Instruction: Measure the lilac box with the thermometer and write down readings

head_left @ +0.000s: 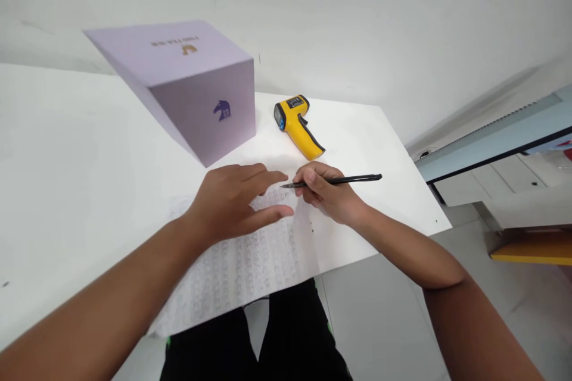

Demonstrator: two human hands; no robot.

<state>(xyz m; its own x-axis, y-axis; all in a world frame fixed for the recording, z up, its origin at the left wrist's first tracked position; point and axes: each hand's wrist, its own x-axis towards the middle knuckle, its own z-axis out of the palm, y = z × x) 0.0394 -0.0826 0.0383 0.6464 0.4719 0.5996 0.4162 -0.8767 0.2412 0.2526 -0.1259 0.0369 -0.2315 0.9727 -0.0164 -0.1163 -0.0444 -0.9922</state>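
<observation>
My left hand (235,199) lies flat, fingers spread, pressing on a sheet of white bubble wrap (250,262) that hangs over the near edge of the white table (67,161). My right hand (328,193) grips a thin black pen (344,180), held almost level with its tip pointing left toward my left fingertips, just above the wrap.
A lilac cardboard box (187,86) with a dark horse-head logo stands behind my left hand. A yellow and black infrared thermometer gun (297,125) lies behind my right hand. The table's right edge drops to a grey floor; a white wall is behind.
</observation>
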